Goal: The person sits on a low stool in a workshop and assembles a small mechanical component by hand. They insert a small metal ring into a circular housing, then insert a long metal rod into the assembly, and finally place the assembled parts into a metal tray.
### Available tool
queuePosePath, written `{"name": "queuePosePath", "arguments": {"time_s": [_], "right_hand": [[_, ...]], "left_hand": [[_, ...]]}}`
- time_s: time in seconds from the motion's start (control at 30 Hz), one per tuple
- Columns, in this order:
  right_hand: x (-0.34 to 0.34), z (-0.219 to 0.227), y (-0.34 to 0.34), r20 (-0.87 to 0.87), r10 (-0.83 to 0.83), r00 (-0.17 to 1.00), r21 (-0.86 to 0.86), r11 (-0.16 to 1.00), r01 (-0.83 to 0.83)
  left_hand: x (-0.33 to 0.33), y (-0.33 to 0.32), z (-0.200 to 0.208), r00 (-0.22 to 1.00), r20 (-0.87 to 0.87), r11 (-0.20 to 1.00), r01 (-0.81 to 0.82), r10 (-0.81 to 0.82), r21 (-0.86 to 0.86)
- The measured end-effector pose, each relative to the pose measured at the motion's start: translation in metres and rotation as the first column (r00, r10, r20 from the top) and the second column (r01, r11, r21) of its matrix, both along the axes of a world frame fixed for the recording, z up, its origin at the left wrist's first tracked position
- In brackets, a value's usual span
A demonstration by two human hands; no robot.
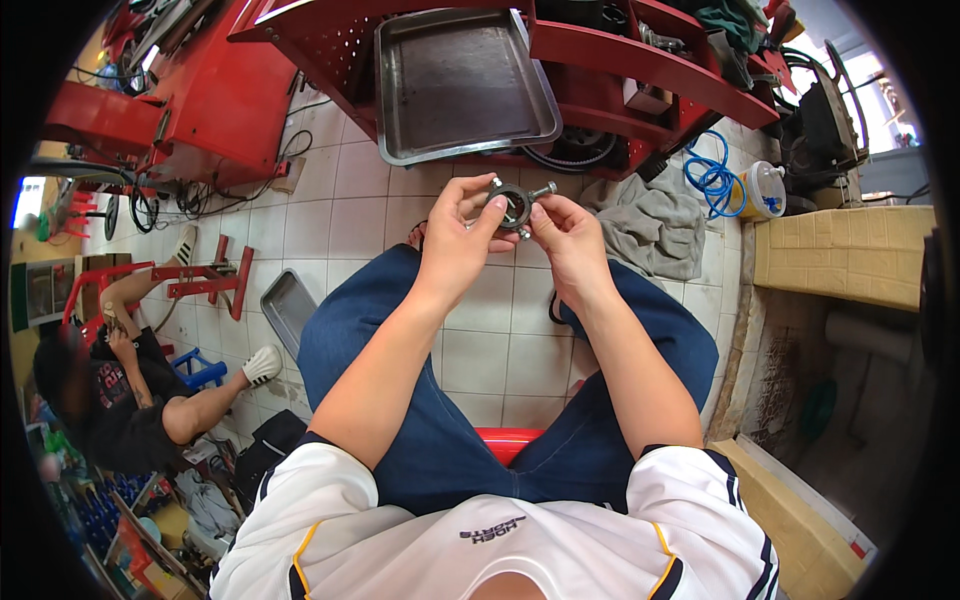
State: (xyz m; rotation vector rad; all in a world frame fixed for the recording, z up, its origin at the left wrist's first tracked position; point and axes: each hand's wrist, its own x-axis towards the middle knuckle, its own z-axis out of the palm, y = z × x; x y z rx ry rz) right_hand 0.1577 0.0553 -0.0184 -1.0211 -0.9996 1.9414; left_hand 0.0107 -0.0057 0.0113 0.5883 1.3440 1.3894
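Note:
Between my hands, above the tiled floor, is a dark ring-shaped metal part with bolts sticking out around its rim. My left hand grips the ring's left side, thumb on its face and fingers curled behind. My right hand pinches the ring's right side, close to a long bolt that points up and to the right. The far side of the ring and some fingertips are hidden. Both forearms reach forward between my knees.
Ahead stands a red metal bench with a grey metal tray. A grey cloth, blue hose and white bucket lie to the right. Another tray rests on the floor at left, near a seated person.

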Motion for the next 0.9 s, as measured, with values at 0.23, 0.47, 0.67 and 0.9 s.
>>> {"name": "queuePosePath", "arguments": {"time_s": [0.23, 0.47, 0.67, 0.9], "right_hand": [[0.001, 0.01, -0.004, 0.182, -0.195, 0.964, 0.222, 0.963, 0.153], [0.003, 0.035, -0.011, 0.289, -0.218, 0.932, 0.596, 0.803, 0.003], [0.003, 0.029, -0.009, 0.343, -0.306, 0.888, 0.75, 0.658, -0.063], [0.004, 0.02, -0.008, 0.235, -0.172, 0.957, 0.478, 0.877, 0.04]], "left_hand": [[0.002, -0.001, 0.001, 0.962, 0.267, 0.99, -0.014, 0.05, -0.137], [0.009, -0.001, 0.001, 0.957, 0.265, 0.992, -0.102, 0.118, -0.07], [0.014, -0.005, 0.001, 0.96, 0.246, 0.991, -0.131, 0.132, -0.021], [0.015, -0.002, -0.002, 0.959, 0.237, 0.987, -0.16, 0.153, 0.01]]}}
